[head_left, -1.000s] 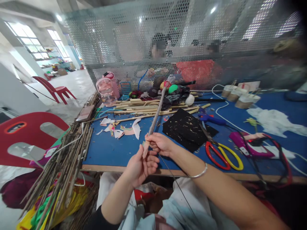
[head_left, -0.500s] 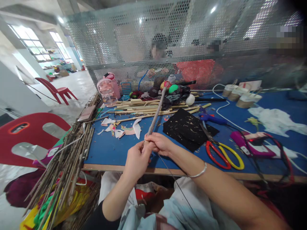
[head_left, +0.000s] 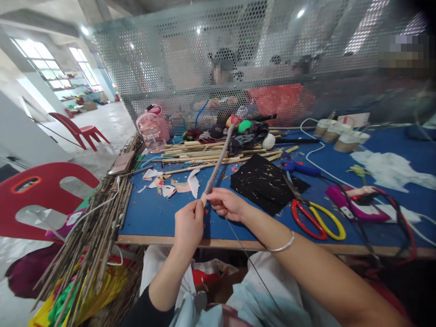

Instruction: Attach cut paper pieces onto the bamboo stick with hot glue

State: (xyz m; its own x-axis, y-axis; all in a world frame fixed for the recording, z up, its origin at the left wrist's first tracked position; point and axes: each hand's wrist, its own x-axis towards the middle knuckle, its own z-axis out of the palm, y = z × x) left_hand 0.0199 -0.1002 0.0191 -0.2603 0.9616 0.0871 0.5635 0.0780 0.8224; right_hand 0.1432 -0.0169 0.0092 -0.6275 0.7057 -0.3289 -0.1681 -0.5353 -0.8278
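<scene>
1. Since a second ago, the left hand point(head_left: 189, 225) has climbed from under the stick point(head_left: 218, 161) to meet the right hand point(head_left: 226, 204) at its lower tip.
2. The left grip is thumb and forefinger closed on that tip, just left of the black sheet point(head_left: 265, 181).
3. The right grip pinches shut on the same tip, and a thin wire point(head_left: 252, 265) hangs below it.
4. The stick slants up past the black sheet's left edge, above the desk point(head_left: 153, 213).
5. Scissors point(head_left: 318, 220) lie just right of the black sheet.
</scene>
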